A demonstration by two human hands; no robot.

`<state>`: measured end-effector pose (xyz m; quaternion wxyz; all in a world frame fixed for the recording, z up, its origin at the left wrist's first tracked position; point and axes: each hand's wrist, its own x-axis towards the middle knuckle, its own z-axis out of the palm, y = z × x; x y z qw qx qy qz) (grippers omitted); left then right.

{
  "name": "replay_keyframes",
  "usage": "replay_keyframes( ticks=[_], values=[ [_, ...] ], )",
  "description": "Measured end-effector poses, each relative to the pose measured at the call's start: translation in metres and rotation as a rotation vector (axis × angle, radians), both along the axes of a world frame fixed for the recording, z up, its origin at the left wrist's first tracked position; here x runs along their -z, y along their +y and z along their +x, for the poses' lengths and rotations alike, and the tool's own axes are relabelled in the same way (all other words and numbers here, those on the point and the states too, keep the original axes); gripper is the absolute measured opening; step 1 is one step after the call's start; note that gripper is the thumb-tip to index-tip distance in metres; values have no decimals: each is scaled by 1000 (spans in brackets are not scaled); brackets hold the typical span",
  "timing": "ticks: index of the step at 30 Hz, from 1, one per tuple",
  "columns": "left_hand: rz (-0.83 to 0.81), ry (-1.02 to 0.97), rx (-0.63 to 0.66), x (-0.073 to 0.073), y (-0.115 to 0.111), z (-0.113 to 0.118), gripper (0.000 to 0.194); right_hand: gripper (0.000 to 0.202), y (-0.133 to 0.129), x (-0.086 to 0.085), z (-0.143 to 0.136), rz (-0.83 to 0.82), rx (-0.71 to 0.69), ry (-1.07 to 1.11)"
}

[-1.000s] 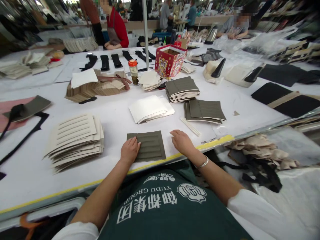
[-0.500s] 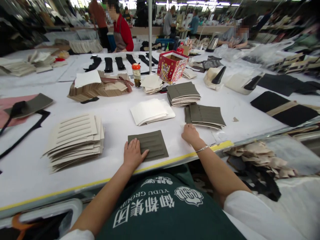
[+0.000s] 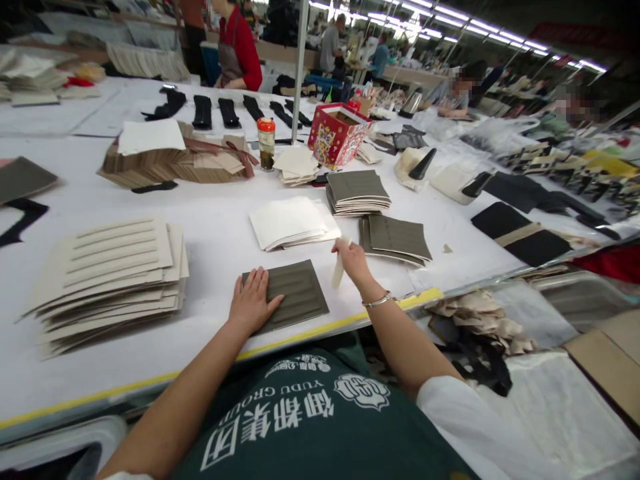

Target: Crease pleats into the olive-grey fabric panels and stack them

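My left hand (image 3: 253,301) lies flat with its fingers spread on the left part of an olive-grey padded panel (image 3: 299,291), which has raised ribs and rests near the table's front edge. To the right of that panel, my right hand (image 3: 356,263) is closed around a flat, cream-coloured strip (image 3: 338,272) that points down toward the table. Its exact kind is unclear. Just beyond my right hand are a low stack of olive panels (image 3: 400,235) and a pile of white sheets (image 3: 287,221).
A tall stack of cream ribbed panels (image 3: 117,257) stands at the left. Farther back are another olive stack (image 3: 357,185), a brown bundle (image 3: 150,163), an orange-lidded jar (image 3: 267,143) and a red box (image 3: 333,137). A person in red sleeves (image 3: 245,53) stands across the table.
My right hand has risen from beside the lower olive stack and moved toward the panel, with the pale strip now in view. My left hand stays on the panel. The camera view has turned right.
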<state>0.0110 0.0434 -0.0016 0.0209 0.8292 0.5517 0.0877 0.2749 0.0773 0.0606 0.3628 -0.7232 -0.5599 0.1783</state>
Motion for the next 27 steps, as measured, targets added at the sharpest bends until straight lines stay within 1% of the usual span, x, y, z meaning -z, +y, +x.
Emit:
replay_keyframes(
  ticks=[3, 5, 7, 8, 10, 12, 13, 15, 17, 18, 22, 24, 25, 27],
  values=[
    [40, -13, -11, -1, -1, -1, 64, 48, 10, -5, -29, 40, -37, -68],
    [56, -21, -16, -1, -2, -2, 63, 45, 14, -6, -40, 67, -32, -133],
    [59, -32, -21, 0, -2, -2, 63, 42, 16, -6, -43, 54, -35, -168],
    [58, -38, -23, 0, -3, -2, 63, 40, 17, -6, -43, 22, -53, -172],
    [51, -48, -22, -1, -3, -1, 63, 35, 19, -5, -41, -66, -125, -164],
    [41, -55, -26, -1, -3, 0, 63, 29, 20, -4, -40, -117, -202, -149],
    [35, -56, -31, -1, -2, 0, 62, 27, 20, -3, -40, -116, -225, -140],
    [24, -58, -44, -1, -2, 1, 63, 27, 16, 0, -42, -79, -225, -121],
    [16, -57, -54, -1, -3, 2, 63, 29, 3, 2, -44, -54, -220, -136],
    [13, -56, -57, -1, -3, 3, 63, 29, -7, 2, -45, -55, -226, -157],
    [0, -42, -62, 0, -4, 6, 65, 26, -66, -2, -41, -128, -289, -222],
    [0, -33, -59, -1, -2, 4, 65, 25, -93, -6, -36, -205, -291, -179],
    [-8, -30, -49, -1, 0, 1, 63, 25, -103, -9, -33, -254, -285, -136],
    [-44, -32, -6, -2, 4, -9, 56, 25, -112, -15, -27, -332, -250, -26]
  ],
)
